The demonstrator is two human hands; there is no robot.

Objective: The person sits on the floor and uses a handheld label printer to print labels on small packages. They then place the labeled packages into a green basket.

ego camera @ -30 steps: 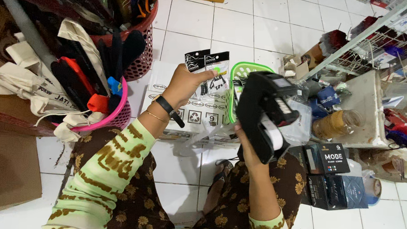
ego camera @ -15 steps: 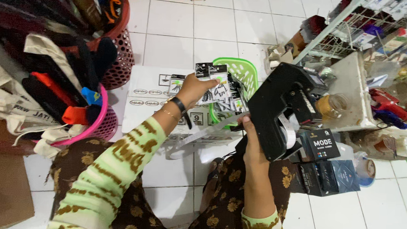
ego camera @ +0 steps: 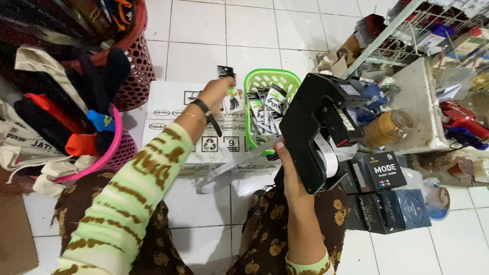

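Cardboard box [ego camera: 172, 105], white and flat on the tiled floor, fills the middle of the view; at its three o'clock side stands a green basket [ego camera: 263, 77] crowded with small black-headed carded packets [ego camera: 267, 108]. Next in size comes the black price-label gun [ego camera: 315, 129], clamped in the right hand [ego camera: 287, 169] with fingers wrapped fully round the grip, a strip of white backing tape [ego camera: 230, 167] trailing from it toward eight o'clock. Smallest is the single packet [ego camera: 229, 99] pinched between thumb and fingers of the left hand [ego camera: 216, 90], held above the box just at nine o'clock of the basket (its front is partly hidden by the hand). Judging from this, labelling is mid-cycle: one packet is presented, and the next move would call for bringing gun nose and packet face squarely together.
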